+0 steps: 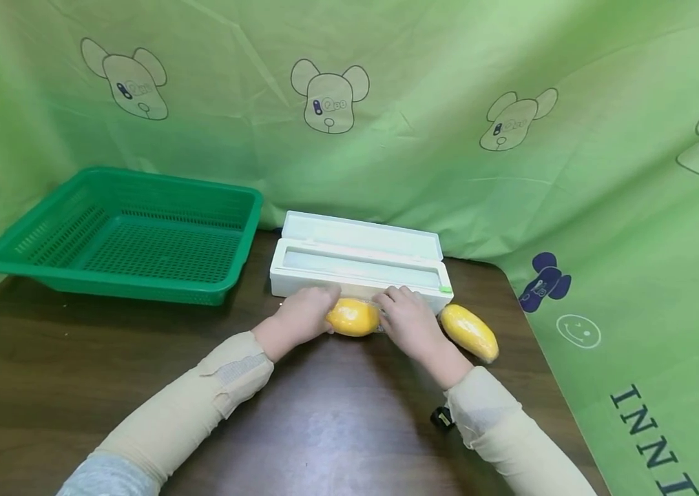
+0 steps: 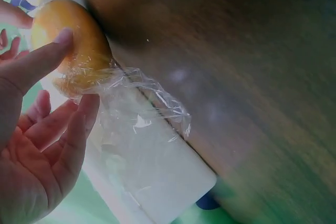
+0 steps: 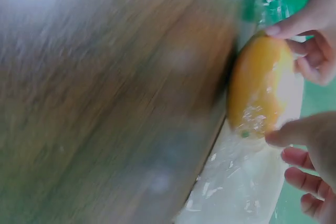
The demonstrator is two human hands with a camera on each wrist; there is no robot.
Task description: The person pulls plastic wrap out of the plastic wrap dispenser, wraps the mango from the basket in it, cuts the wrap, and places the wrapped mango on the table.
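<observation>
A yellow mango (image 1: 354, 317) wrapped in clear cling film (image 2: 149, 90) is held between both hands, in front of a white cling film dispenser (image 1: 361, 286) with its lid raised. My left hand (image 1: 307, 313) grips one end, its thumb lying on the fruit in the left wrist view. At the other end, my right hand (image 1: 408, 318) pinches with the thumb, its other fingers curled behind. Loose film bunches out past the left end. Right of the right hand, a second wrapped mango (image 1: 469, 333) lies on the table.
On the left of the brown table (image 1: 324, 427) stands a green plastic basket (image 1: 120, 289) with nothing in it. A green printed curtain (image 1: 411, 165) hangs behind and along the right side. A green slider (image 1: 445, 289) sits at the dispenser's right end.
</observation>
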